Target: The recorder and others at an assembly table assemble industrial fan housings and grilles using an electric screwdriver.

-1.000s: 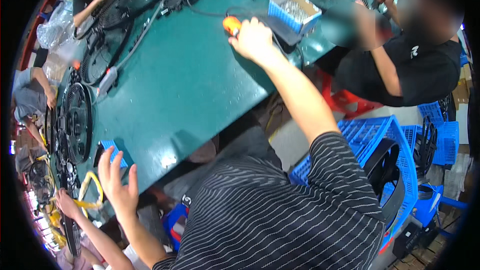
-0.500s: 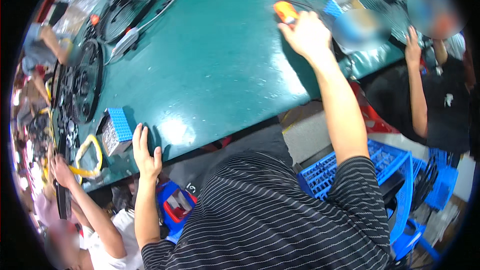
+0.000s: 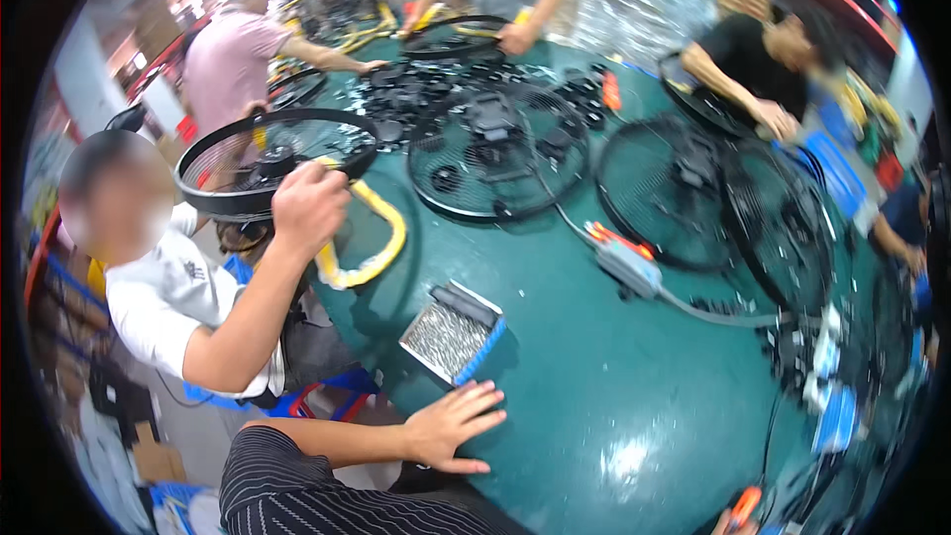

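My left hand (image 3: 451, 426) lies flat on the green table (image 3: 614, 386) near its edge, fingers spread and holding nothing. Just beyond its fingertips stands a small blue tray of screws (image 3: 448, 337) with a black part on its far end. Only a sliver of my right hand (image 3: 721, 525) shows at the lower edge, beside an orange tool (image 3: 745, 505); its grip is hidden. My striped sleeve (image 3: 297, 485) fills the bottom.
A person in a white shirt holds a black fan guard (image 3: 272, 163) and a yellow ring (image 3: 381, 238) at the left. More fan guards (image 3: 500, 154), a grey cabled power tool (image 3: 629, 267) and black parts cover the table. Other people work along the far side.
The view has swung left along the table. My left hand stays flat near the table edge. My right hand and the orange tool have dropped to the lower edge of the picture.
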The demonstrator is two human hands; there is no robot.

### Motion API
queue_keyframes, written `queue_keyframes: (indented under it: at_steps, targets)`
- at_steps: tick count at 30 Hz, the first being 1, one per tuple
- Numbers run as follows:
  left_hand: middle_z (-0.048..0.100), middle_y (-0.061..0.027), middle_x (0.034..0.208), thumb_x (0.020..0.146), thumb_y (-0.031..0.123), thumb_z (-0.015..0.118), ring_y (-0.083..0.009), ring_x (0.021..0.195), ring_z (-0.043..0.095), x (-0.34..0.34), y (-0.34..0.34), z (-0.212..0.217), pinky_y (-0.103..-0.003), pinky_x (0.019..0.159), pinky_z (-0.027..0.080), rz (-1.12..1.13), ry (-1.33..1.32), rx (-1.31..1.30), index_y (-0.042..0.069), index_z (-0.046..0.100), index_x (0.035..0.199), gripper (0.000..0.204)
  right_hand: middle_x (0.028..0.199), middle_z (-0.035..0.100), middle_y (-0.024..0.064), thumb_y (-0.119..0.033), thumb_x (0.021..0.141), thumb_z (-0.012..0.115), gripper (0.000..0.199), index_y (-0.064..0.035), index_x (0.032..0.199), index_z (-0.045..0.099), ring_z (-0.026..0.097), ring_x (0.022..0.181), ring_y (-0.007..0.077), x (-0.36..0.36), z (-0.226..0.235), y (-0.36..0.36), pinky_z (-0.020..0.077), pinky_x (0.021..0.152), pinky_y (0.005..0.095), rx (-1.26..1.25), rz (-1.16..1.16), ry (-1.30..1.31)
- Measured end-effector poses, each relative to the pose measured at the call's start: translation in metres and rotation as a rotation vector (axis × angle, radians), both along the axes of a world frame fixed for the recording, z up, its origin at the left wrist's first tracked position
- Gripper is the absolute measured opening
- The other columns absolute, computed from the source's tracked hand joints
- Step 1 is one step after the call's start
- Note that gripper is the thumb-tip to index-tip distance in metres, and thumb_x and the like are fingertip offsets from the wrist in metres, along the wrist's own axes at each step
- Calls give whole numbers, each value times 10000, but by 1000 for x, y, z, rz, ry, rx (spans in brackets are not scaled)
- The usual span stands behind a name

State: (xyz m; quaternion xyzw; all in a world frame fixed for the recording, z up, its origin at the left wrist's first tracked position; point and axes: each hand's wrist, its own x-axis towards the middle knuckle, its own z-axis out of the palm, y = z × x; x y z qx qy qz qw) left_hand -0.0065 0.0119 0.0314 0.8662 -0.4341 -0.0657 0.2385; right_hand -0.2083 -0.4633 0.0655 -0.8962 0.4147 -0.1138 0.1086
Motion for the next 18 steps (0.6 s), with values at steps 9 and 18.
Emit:
queue_keyframes:
  at_steps: [9, 18]
  targets:
    - [340, -249, 1502, 864, 460, 695, -423, 1415, 317, 13, 2, 15, -500, 1159, 291, 6, 126, -49, 2, 435, 1380, 737, 862, 647, 186, -274, 854, 728, 385, 65, 1002, 621, 609, 767, 329, 45, 30, 7, 499, 734, 414, 87, 33, -28]
    - [399, -237, 1463, 817, 463, 742, -429, 1377, 376, 11, 6, -2, -518, 1114, 355, -75, 99, -152, -5, 468, 1345, 757, 861, 649, 183, -262, 860, 728, 375, 71, 989, 614, 610, 768, 309, 18, 10, 14, 499, 735, 405, 89, 38, -140]
